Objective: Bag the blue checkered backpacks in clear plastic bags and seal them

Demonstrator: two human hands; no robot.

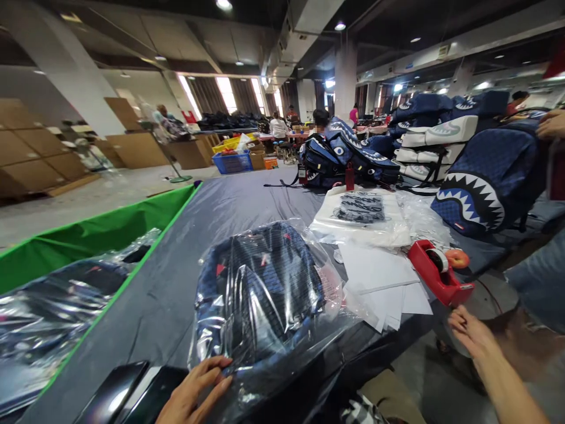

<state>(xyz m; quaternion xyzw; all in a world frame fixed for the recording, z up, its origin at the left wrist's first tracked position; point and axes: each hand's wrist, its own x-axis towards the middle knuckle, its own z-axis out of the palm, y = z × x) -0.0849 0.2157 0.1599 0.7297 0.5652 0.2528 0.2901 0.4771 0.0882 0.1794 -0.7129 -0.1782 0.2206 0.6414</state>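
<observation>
A dark blue backpack sealed in a clear plastic bag [265,288] lies on the dark grey table [185,259] in front of me. My left hand [194,391] rests at the near edge of the bag, fingers spread and touching the plastic. My right hand [470,330] hangs off the table's right side, below a red tape dispenser [436,274], fingers loosely extended and holding nothing. A stack of white paper sheets [379,282] lies between the bagged backpack and the dispenser.
A white bag with black print [362,218] lies further back. Shark-mouth backpacks [481,182] pile up at the right and far end [344,156]. A green-lined bin with bagged packs [66,282] stands left. Another person's hand [551,123] shows at the right edge. A glossy black object [119,391] sits near me.
</observation>
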